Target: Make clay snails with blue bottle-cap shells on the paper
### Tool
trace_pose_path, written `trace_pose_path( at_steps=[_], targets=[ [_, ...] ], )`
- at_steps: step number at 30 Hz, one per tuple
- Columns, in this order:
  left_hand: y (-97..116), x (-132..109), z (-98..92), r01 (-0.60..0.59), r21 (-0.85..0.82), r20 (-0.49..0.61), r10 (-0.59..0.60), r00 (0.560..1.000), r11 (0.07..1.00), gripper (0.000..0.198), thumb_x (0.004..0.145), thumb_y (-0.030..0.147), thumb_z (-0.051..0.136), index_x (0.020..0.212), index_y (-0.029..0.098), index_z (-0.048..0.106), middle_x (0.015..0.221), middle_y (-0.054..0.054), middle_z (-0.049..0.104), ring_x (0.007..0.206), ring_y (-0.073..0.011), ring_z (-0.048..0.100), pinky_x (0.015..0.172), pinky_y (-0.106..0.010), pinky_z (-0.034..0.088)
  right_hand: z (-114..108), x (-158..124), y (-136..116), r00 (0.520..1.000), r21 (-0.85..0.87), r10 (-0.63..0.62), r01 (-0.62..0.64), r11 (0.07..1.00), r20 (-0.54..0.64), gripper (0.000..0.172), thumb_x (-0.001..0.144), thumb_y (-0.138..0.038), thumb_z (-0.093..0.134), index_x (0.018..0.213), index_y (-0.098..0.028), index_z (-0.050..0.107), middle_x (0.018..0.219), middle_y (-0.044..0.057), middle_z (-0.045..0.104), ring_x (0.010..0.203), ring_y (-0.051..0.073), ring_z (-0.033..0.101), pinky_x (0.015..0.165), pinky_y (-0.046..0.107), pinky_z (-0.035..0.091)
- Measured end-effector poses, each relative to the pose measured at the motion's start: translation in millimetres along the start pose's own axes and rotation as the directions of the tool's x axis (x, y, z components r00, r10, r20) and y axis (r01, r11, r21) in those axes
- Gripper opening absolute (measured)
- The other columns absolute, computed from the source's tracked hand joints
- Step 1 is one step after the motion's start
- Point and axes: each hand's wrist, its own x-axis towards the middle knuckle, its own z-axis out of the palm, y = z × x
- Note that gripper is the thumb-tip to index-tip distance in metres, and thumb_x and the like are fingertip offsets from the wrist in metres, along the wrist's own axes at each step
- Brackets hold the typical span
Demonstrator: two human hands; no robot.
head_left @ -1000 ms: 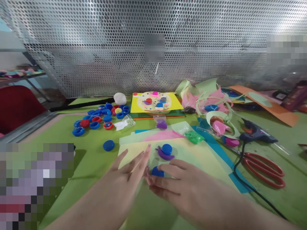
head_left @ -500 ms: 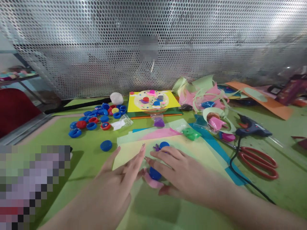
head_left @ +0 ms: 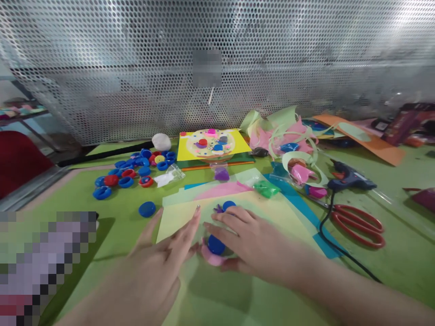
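Observation:
Near the middle of a pale yellow sheet (head_left: pixel 176 209) lies a blue cap (head_left: pixel 216 245) with a pink clay strip (head_left: pixel 211 257) curved along its near edge. My right hand (head_left: pixel 251 235) is over them with fingers spread, its thumb by the strip's right end. Flat on the sheet, my left hand (head_left: pixel 166 251) has its fingers apart, and its thumb touches the strip's left end. A second blue cap (head_left: pixel 229 206) with a purple clay piece (head_left: pixel 218 208) beside it is partly hidden by my right fingers. Another blue cap (head_left: pixel 147 209) sits left of the sheet.
Many bottle caps (head_left: pixel 126 182) lie at the left. Behind the sheets is a decorated yellow card (head_left: pixel 185 147). Clay bags (head_left: pixel 267 189), red-handled scissors (head_left: pixel 358 226), a glue gun (head_left: pixel 351 179) with a black cable and paper scraps (head_left: pixel 301 133) are toward the right. A perforated metal screen (head_left: pixel 146 90) stands behind.
The whole view has shifted slightly. The pink strip now sits closer around the near side of the blue cap, with my right thumb by its right end.

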Motion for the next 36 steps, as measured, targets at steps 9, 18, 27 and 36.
trace_pose_path(
  at_steps=[9, 18, 27, 36],
  targets=[
    [-4, -7, 8.5, 0.106, -0.061, 0.027, -0.104, 0.994, 0.993, 0.087, 0.073, -0.002, 0.027, 0.146, 0.021, -0.016, 0.115, -0.003, 0.07, 0.102, -0.0216, 0.067, 0.11, -0.063, 0.013, 1, 2, 1, 0.999, 0.088, 0.017, -0.022, 0.996, 0.049, 0.06, 0.083, -0.059, 0.053, 0.129, -0.02, 0.051, 0.129, 0.013, 0.053, 0.118, 0.03, 0.045, 0.095, 0.044, 0.044],
    [-5, -5, -4.6, 0.163, -0.081, 0.085, -0.157, 0.984, 0.983, 0.096, 0.07, -0.005, 0.03, 0.137, 0.023, -0.034, 0.124, 0.0, 0.065, 0.11, -0.0202, 0.063, 0.108, -0.054, 0.031, -11, 2, -1, 0.996, 0.146, 0.066, -0.075, 0.986, 0.066, 0.052, 0.087, -0.056, 0.048, 0.13, -0.027, 0.047, 0.133, 0.006, 0.054, 0.12, 0.028, 0.046, 0.101, 0.054, 0.036],
    [4, -4, 4.2, 0.195, -0.002, -0.084, -0.194, 0.977, 0.981, 0.098, 0.067, -0.007, 0.028, 0.139, 0.023, -0.032, 0.12, 0.003, 0.067, 0.115, -0.0186, 0.06, 0.111, -0.052, 0.026, -38, -2, 32, 0.942, 0.137, 0.327, -0.334, 0.933, 0.068, 0.056, 0.082, 0.0, 0.035, 0.136, -0.015, 0.044, 0.127, 0.009, 0.059, 0.115, 0.019, 0.055, 0.095, 0.035, 0.047],
    [1, -4, 26.6, 0.176, 0.102, -0.075, -0.169, 0.983, 0.979, 0.088, 0.065, -0.003, 0.032, 0.147, 0.014, 0.004, 0.122, -0.008, 0.066, 0.12, -0.0238, 0.056, 0.109, -0.053, 0.028, -28, -1, 11, 0.987, 0.166, -0.121, 0.101, 0.981, 0.11, 0.04, 0.093, -0.023, 0.039, 0.132, -0.02, 0.046, 0.121, 0.006, 0.064, 0.123, 0.016, 0.048, 0.108, 0.032, 0.029]
  ],
)
